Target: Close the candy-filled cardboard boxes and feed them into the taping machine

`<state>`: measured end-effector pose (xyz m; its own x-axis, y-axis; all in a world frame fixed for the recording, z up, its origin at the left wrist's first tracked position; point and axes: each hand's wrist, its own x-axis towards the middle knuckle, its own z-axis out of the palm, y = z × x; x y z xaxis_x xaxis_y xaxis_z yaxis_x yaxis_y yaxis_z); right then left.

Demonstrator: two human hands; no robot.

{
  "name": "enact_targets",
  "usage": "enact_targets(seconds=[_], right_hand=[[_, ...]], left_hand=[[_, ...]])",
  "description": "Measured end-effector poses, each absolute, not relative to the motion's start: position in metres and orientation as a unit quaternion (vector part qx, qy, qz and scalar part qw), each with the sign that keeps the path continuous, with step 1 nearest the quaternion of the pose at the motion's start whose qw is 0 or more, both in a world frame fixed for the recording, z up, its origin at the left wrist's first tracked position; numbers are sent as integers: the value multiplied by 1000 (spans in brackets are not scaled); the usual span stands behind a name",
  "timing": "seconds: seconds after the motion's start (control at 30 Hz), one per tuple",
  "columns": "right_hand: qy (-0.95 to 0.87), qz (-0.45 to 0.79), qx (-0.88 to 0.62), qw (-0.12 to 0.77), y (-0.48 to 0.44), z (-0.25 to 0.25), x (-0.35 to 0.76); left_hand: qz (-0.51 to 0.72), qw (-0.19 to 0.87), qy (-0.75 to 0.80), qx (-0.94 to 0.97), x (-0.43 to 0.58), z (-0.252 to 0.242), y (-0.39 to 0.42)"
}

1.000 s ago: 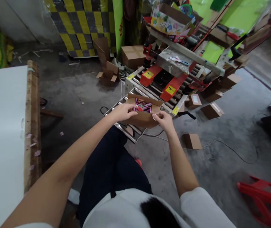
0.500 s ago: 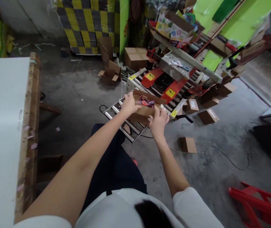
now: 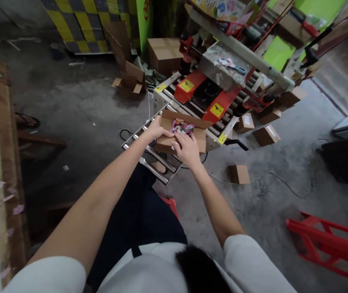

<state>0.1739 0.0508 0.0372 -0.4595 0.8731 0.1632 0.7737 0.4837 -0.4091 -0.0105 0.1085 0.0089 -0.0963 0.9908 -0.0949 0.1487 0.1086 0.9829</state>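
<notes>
An open cardboard box point(image 3: 199, 140) rests on the roller conveyor's front end, its far flap raised. Inside lie small, shiny wrapped packets point(image 3: 182, 127) in pink, purple and orange. My left hand point(image 3: 158, 129) grips the box's left end, with the thumb reaching over the near wall toward the packets. My right hand point(image 3: 188, 149) is at the near wall: its fingers reach over the edge to the packets, and the thumb stays on the near side. The fingertips of my right hand are partly lost among the packets.
Just beyond the box stands a carton-sealing machine with red guides point(image 3: 219, 106) and a crank handle point(image 3: 236, 143). Small cartons point(image 3: 239, 174) lie on the floor to the right, near a cable and a red stool point(image 3: 329, 244). A wood-edged table point(image 3: 6, 162) is at left.
My right hand has moved left from the box's right corner to the middle of its near wall, fingers now over the packets. My left hand stays at the left end. The view has shifted.
</notes>
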Motion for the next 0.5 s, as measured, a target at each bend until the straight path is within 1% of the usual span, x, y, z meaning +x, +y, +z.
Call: enact_targets(seconds=[0.1, 0.23, 0.3, 0.43, 0.5], right_hand=[[-844, 171, -466, 203, 62, 34, 191], [-849, 219, -410, 251, 74, 31, 211], [-839, 250, -392, 284, 77, 32, 216], [-754, 334, -398, 402, 78, 36, 217], [-702, 342, -416, 466, 80, 36, 215]], left_hand=[[446, 410, 623, 495, -1, 9, 74], [426, 274, 711, 488, 22, 12, 16], [419, 240, 724, 493, 32, 12, -2], [443, 198, 699, 525, 39, 4, -9], [481, 186, 659, 548, 37, -2, -6]])
